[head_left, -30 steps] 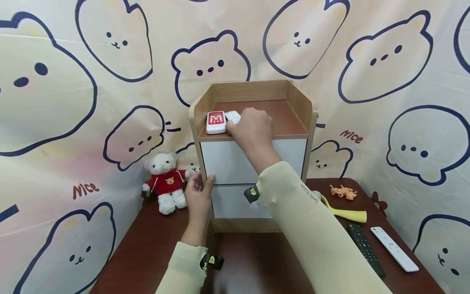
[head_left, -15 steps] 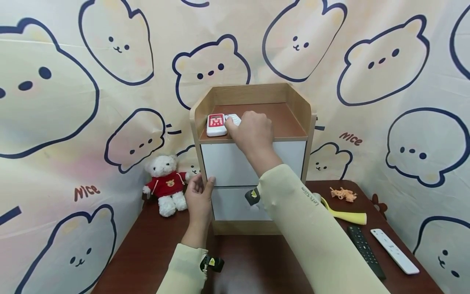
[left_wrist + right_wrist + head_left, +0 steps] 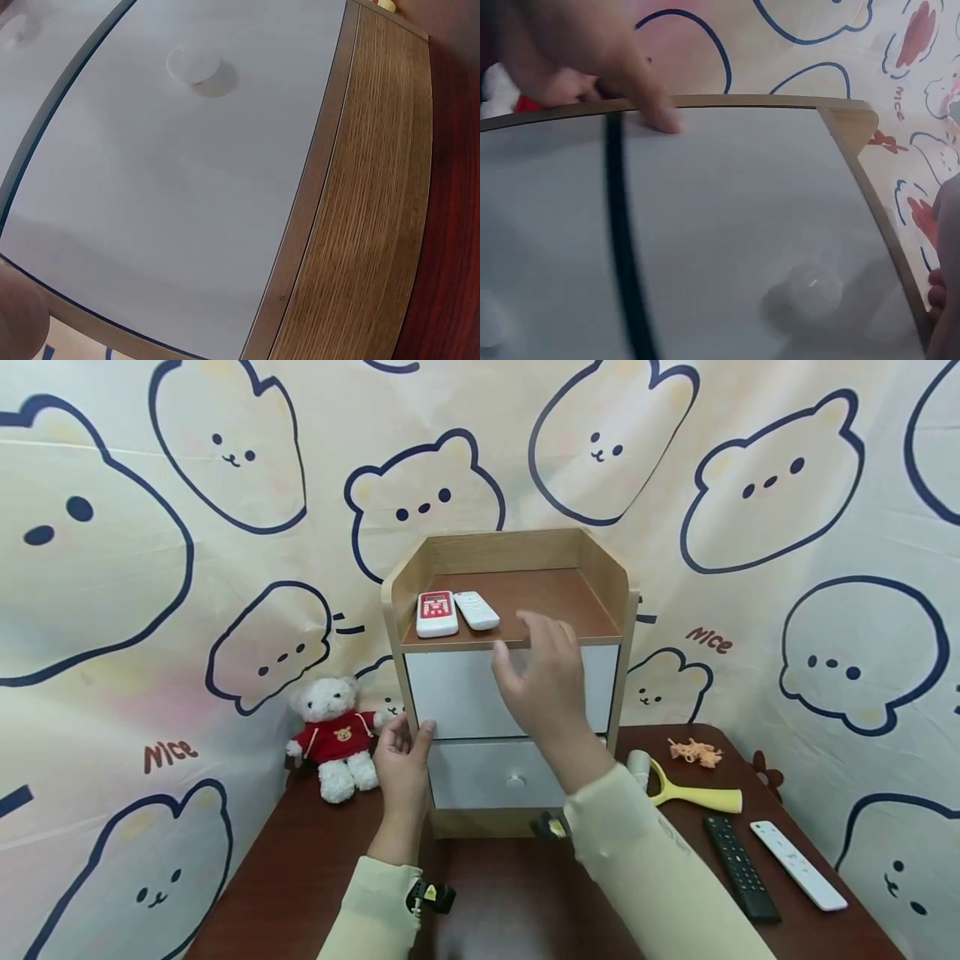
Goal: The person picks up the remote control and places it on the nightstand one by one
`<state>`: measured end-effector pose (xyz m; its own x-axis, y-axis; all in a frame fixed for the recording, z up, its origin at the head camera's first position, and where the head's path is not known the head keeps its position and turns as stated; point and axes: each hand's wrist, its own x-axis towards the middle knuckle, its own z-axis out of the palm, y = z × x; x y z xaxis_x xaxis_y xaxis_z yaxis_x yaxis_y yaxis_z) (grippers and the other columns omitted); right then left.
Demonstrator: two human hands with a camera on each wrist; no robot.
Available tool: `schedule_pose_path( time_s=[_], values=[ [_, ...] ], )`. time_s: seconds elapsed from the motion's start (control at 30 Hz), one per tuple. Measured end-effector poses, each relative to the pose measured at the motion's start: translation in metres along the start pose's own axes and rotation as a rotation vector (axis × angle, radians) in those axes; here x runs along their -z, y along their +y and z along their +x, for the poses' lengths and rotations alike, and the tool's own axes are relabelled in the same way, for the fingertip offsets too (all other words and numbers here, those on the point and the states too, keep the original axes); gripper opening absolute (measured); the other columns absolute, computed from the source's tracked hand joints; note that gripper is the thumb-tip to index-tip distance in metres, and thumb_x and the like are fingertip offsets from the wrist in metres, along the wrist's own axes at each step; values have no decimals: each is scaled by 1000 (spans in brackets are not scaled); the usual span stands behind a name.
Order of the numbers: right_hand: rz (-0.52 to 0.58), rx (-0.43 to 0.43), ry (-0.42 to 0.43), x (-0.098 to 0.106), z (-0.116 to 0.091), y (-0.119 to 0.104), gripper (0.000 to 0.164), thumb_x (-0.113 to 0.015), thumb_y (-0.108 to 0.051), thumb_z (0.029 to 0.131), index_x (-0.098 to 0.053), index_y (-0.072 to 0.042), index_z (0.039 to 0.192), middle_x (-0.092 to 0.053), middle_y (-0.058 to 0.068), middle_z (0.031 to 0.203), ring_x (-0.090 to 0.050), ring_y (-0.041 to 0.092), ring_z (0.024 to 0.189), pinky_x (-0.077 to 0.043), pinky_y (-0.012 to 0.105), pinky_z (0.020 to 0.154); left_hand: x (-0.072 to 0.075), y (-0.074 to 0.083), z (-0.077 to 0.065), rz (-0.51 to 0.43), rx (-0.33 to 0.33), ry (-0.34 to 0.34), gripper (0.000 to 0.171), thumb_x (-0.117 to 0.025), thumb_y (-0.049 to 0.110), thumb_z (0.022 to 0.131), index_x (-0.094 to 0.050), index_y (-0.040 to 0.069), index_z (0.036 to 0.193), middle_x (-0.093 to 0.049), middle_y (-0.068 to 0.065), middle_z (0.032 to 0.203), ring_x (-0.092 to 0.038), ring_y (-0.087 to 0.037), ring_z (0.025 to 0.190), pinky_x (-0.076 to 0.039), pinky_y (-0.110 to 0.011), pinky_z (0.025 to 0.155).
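One white remote control [image 3: 477, 611] lies uncovered on the two-drawer cabinet's [image 3: 506, 553] top shelf [image 3: 558, 589], close beside a red-faced white keypad device [image 3: 437, 614]. Half a second ago the right hand [image 3: 546, 681] partly covered it; that hand has drawn back, fingers apart and holding nothing, so the remote seems settled. The left hand [image 3: 401, 772] still grips the cabinet's left edge between thumb and fingers.
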<state>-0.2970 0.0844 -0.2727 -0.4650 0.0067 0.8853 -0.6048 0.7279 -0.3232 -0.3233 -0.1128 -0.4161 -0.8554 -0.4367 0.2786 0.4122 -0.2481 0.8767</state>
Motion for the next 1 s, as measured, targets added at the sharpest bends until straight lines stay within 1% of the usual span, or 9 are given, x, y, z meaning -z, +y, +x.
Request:
schedule_pose_path(
  time_s=[0.13, 0.2, 0.3, 0.4, 0.5, 0.6, 0.7, 0.83, 1.0],
  values=[
    [17, 112, 90, 9, -54, 20, 38, -69, -23, 101, -67, 2, 129, -73, 18, 123, -63, 37, 114, -53, 50, 97, 1, 1, 0, 13, -4, 3, 44, -83, 12, 98, -64, 4, 137, -69, -6, 130, -64, -16, 122, -56, -18, 98],
    [14, 124, 114, 11, -83, 32, 37, -71, -22, 98, -68, 3, 125, -73, 18, 118, -64, 38, 109, -53, 50, 93, 1, 2, 0, 10, -5, 0, 44, -83, 12, 98, -64, 4, 138, -69, -5, 130, -64, -16, 123, -55, -18, 99],
    [-16, 98, 103, 15, -125, 49, 37, -73, -20, 95, -69, 4, 122, -74, 18, 114, -65, 37, 104, -54, 50, 90, 0, 3, 0, 1, -4, -8, 44, -83, 12, 98, -64, 4, 138, -68, -4, 129, -63, -16, 124, -55, -18, 99],
    [-54, 9, 40, 19, -165, 63, 37, -77, -18, 93, -69, 4, 123, -74, 18, 113, -67, 35, 101, -55, 49, 87, -1, 4, 0, -2, -8, -17, 45, -83, 12, 98, -64, 4, 138, -68, -4, 130, -63, -16, 125, -54, -18, 100],
    [-79, -141, -48, 20, -197, 70, 39, -82, -16, 93, -70, 2, 125, -74, 17, 113, -70, 32, 103, -59, 49, 86, -1, 4, 1, 2, -14, -25, 46, -84, 13, 98, -64, 4, 138, -68, -7, 132, -63, -17, 126, -54, -18, 102],
    [-95, -276, -109, 20, -221, 74, 42, -85, -16, 92, -70, 2, 127, -74, 16, 114, -73, 33, 105, -62, 52, 85, -1, 3, 1, 14, -12, -24, 47, -84, 15, 98, -63, 4, 139, -67, -8, 135, -62, -16, 127, -54, -17, 102],
    [-87, -379, -154, 19, -237, 79, 43, -86, -16, 93, -70, 1, 129, -75, 15, 114, -74, 33, 104, -63, 52, 84, 0, 3, 1, 19, -9, -16, 47, -85, 16, 97, -64, 4, 138, -68, -8, 135, -62, -16, 127, -54, -17, 102],
    [-72, -499, -196, 20, -250, 89, 42, -86, -17, 94, -70, -3, 131, -76, 11, 114, -75, 26, 100, -63, 46, 83, 1, 1, 1, 9, -21, -12, 46, -85, 14, 97, -65, 3, 137, -68, -9, 133, -63, -17, 126, -54, -18, 102],
    [-130, -596, -216, 32, -264, 103, 41, -86, -20, 94, -71, -5, 130, -76, 10, 113, -76, 26, 98, -64, 45, 82, 3, -2, -1, 26, -15, -9, 47, -84, 14, 97, -64, 4, 138, -68, -9, 137, -62, -15, 128, -53, -16, 102]
  ],
)
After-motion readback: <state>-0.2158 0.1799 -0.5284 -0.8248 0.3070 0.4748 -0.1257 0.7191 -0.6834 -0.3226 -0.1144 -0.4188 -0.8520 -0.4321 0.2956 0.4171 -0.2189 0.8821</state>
